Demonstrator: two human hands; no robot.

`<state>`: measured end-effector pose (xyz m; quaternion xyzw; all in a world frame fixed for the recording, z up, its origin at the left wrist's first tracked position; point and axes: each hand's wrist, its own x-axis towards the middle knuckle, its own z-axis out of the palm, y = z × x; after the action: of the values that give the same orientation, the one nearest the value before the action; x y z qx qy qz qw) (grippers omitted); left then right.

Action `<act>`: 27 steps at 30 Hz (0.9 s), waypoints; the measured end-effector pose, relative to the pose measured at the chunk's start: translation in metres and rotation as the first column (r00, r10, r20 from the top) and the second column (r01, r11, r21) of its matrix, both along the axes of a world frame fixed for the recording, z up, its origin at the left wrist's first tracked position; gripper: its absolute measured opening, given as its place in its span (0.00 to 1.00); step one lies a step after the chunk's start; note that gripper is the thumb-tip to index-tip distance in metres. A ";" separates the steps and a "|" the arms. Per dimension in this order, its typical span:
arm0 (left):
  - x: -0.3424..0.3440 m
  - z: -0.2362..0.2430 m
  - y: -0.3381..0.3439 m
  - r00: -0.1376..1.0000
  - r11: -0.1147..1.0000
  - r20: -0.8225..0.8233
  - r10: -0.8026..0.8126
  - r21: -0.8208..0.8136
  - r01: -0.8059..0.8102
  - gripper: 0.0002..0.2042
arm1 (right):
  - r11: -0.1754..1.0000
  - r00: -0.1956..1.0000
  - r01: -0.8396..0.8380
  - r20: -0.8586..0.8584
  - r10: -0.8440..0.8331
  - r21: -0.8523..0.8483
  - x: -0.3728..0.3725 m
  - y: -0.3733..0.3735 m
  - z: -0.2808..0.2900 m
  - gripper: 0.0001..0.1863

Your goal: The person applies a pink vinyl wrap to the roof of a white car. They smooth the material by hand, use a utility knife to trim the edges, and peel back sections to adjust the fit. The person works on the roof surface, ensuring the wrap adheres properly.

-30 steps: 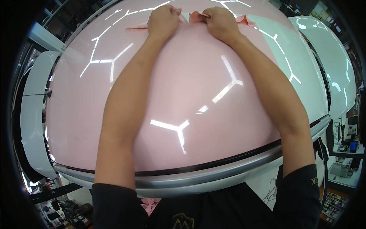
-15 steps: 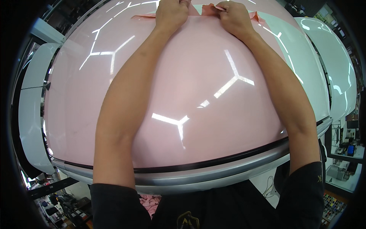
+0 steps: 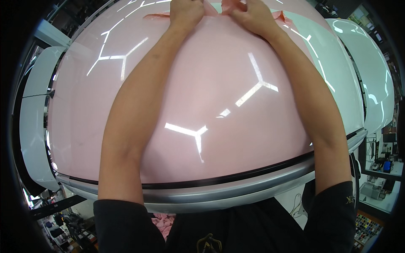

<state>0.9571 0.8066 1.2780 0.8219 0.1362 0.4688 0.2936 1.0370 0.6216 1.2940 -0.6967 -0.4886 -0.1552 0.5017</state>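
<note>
A glossy pink film [image 3: 215, 105] covers most of a vehicle's curved roof, with a pale mint-white strip [image 3: 341, 97] bare at the right. Both forearms reach across it to a torn, raised film edge at the top of the view. My left hand [image 3: 185, 12] is closed on the film edge, fingertips partly cut off by the frame. My right hand [image 3: 253, 16] pinches a curled salmon-pink flap [image 3: 230, 6]. Further curled bits of film stick up left [image 3: 156, 16] and right [image 3: 282, 17] of my hands.
A silver roof rail [image 3: 228, 194] with a black seal runs along the near edge. White panels stand at the left [image 3: 31, 118] and right [image 3: 375, 67]. Crumpled pink material [image 3: 162, 223] lies low down. Cluttered workshop shelves show at the lower right [image 3: 367, 227].
Since a second ago, both hands appear higher in the frame and a little further right; over the last half second they have shifted slightly left, still at the film edge.
</note>
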 end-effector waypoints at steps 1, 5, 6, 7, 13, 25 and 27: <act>0.000 -0.001 0.000 1.000 1.000 -0.002 -0.009 -0.015 0.009 0.15 | 0.993 0.998 0.006 0.070 0.002 -0.120 -0.003 -0.001 0.005 0.15; 0.002 0.000 0.002 0.999 1.000 -0.039 0.003 0.024 -0.002 0.15 | 0.901 0.984 0.041 0.175 0.040 -0.432 0.009 0.006 0.013 0.10; 0.002 -0.001 0.002 1.000 1.000 -0.015 -0.012 0.025 0.013 0.15 | 0.910 0.988 0.027 0.148 0.038 -0.414 0.013 0.006 0.009 0.08; 0.004 -0.002 0.001 1.000 0.999 0.009 -0.027 0.027 0.027 0.15 | 0.918 0.992 0.014 0.121 0.037 -0.397 0.017 0.007 0.004 0.06; 0.002 -0.005 0.000 0.999 0.999 -0.027 -0.045 -0.010 0.045 0.16 | 0.963 0.974 -0.069 0.190 0.121 -0.262 0.017 0.011 -0.012 0.01; 0.011 -0.009 0.011 0.970 0.980 -0.153 0.187 -0.044 -0.196 0.18 | 0.979 0.984 -0.045 0.158 0.078 -0.198 0.009 0.005 -0.013 0.04; 0.012 -0.003 0.009 0.977 0.984 -0.140 0.161 -0.058 -0.171 0.18 | 0.977 0.983 -0.017 0.176 0.055 -0.212 0.006 -0.001 -0.009 0.04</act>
<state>0.9689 0.8159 1.2747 0.8267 0.2402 0.4300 0.2719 1.0430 0.6205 1.2850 -0.7197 -0.5584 -0.1563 0.3818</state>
